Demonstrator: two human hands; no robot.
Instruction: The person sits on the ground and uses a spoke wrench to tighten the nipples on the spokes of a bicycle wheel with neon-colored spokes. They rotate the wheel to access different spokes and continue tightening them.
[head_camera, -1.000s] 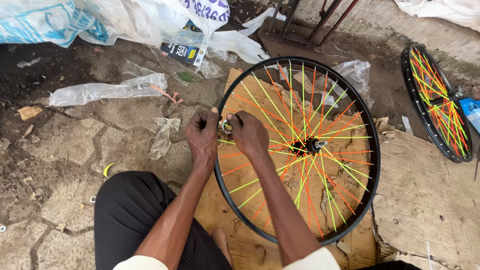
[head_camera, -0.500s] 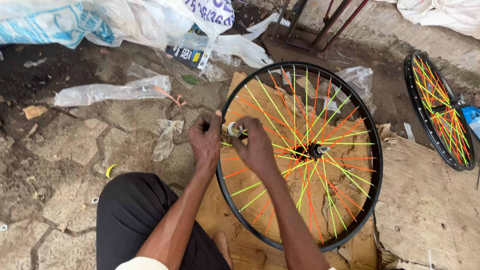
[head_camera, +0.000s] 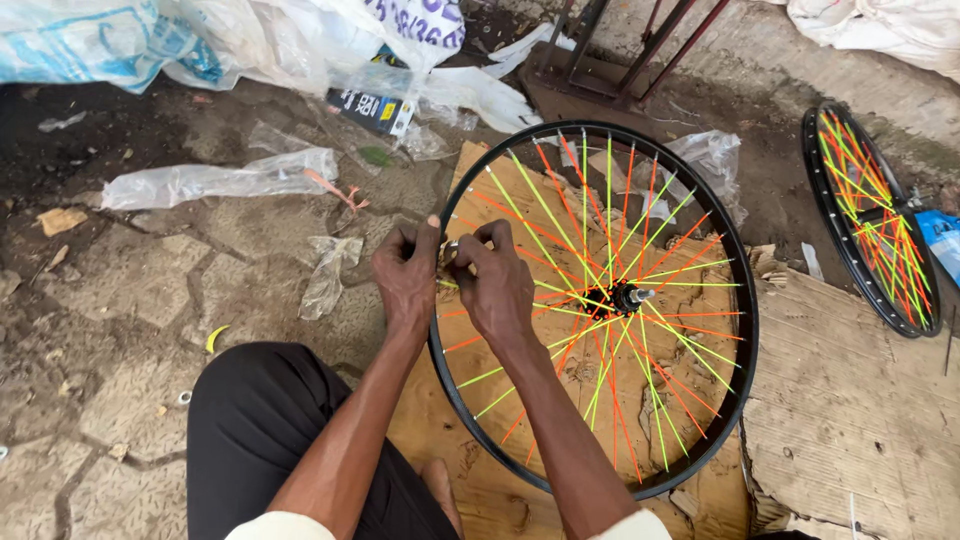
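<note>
A black bicycle wheel rim (head_camera: 745, 330) with orange and yellow-green spokes lies flat on cardboard (head_camera: 840, 420) in front of me, its hub (head_camera: 630, 296) at the centre. My left hand (head_camera: 405, 275) grips the rim at its left edge, thumb up. Just inside the rim, my right hand (head_camera: 495, 280) pinches a small silver tool (head_camera: 452, 250) at a spoke end. The two hands touch each other there.
A second wheel (head_camera: 880, 220) with the same coloured spokes lies at the right. Plastic bags (head_camera: 220, 180) and white sacks (head_camera: 250, 40) litter the stone floor at the back. A rusty metal frame (head_camera: 600, 70) stands behind. My black-trousered knee (head_camera: 270, 430) is at the lower left.
Both hands stay at the same spot on the rim's left edge, with small shifts of the fingers. The view has drifted slightly; the wheel has not visibly turned.
</note>
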